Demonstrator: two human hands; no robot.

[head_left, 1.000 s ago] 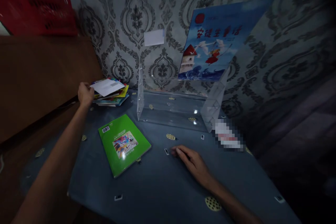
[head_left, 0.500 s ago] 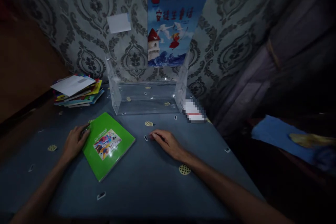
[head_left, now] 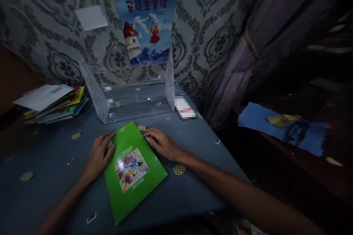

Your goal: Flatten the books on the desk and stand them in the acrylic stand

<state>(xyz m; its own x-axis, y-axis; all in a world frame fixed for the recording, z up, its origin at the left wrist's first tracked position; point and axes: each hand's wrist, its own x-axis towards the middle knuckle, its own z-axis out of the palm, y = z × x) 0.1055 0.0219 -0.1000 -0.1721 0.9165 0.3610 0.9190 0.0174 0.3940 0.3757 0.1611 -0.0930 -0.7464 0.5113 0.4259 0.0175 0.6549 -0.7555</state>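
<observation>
A green book with a colourful picture on its cover lies flat on the blue-grey table, its printed text upside down to me. My left hand rests along its left edge, fingers stretched and thumb apart; the tablecloth shows in the gap between them. At the upper right edge, my right hand touches the book with its fingertips, its fingers loosely bent and a gap beside the thumb. Just behind the book stands a clear plastic rack.
Books and papers form an uneven stack at the left. A blue illustrated sheet or book and a white card are against the patterned wall. Right of the rack lies a blurred white item. A blue cloth lies beyond the table's right edge.
The view has swung right. The green book has moved right across the table and turned slightly, with my left hand still at its edge. My right hand now touches its other side.
</observation>
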